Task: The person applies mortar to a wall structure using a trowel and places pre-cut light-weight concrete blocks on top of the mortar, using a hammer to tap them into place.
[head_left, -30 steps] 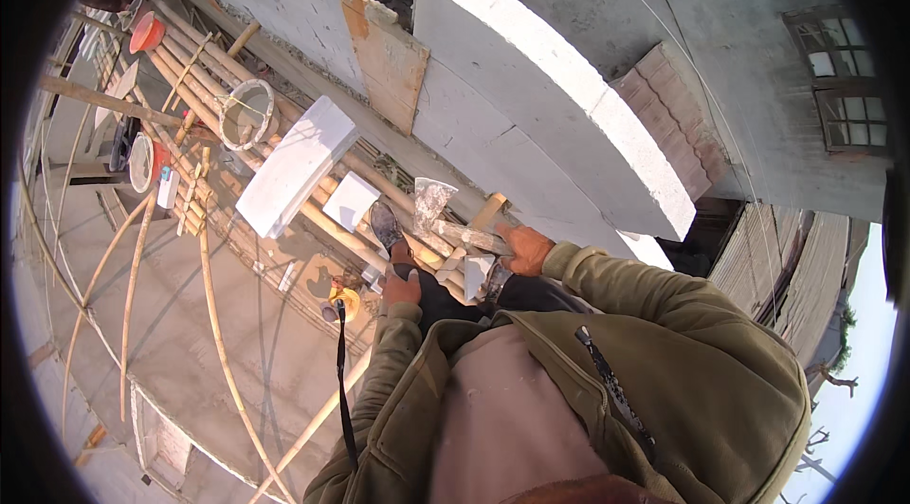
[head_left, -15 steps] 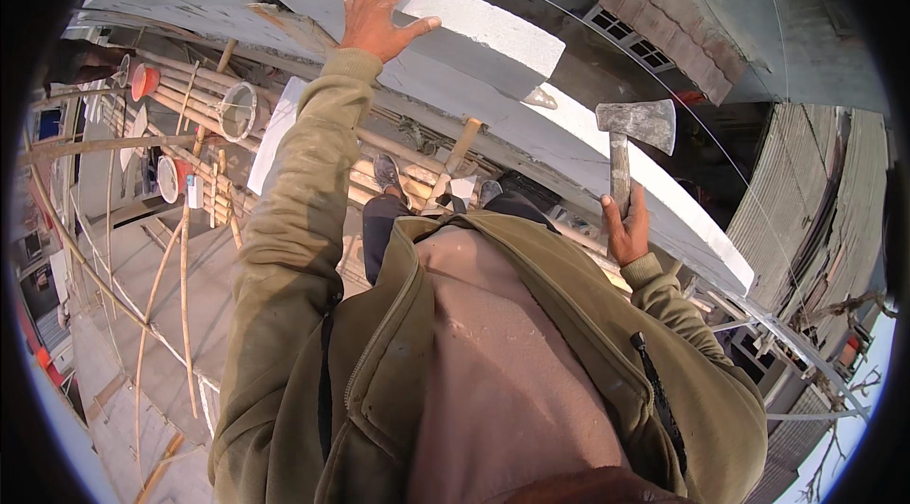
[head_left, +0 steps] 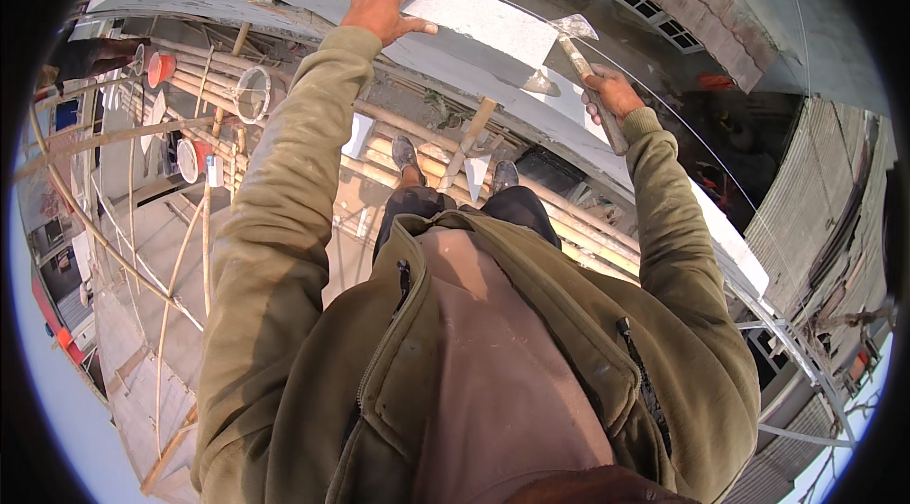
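Note:
My left hand (head_left: 387,11) lies with spread fingers on top of a long white block (head_left: 474,18). This block rests on a row of similar white blocks (head_left: 716,219) forming the top of a wall. In my right hand (head_left: 616,96) is a hatchet (head_left: 574,56), gripped around its wooden handle. The hatchet's metal head is up at the right end of the long block, and its handle slants down to the right. I cannot tell whether the head touches the block. A grey lump of mortar (head_left: 540,83) sits just below that end.
My feet are on bamboo scaffold poles (head_left: 431,161) beside the wall. A red bucket (head_left: 161,69) and a pale-rimmed bucket (head_left: 254,92) stand at the left. A thin taut line (head_left: 684,115) runs along the wall's far side. Corrugated roofing (head_left: 806,186) lies beyond, at right.
My right hand has moved up and left, bringing the hatchet to the block's right end, its head now tilted left. My left hand stays on the block, fingers a little flatter.

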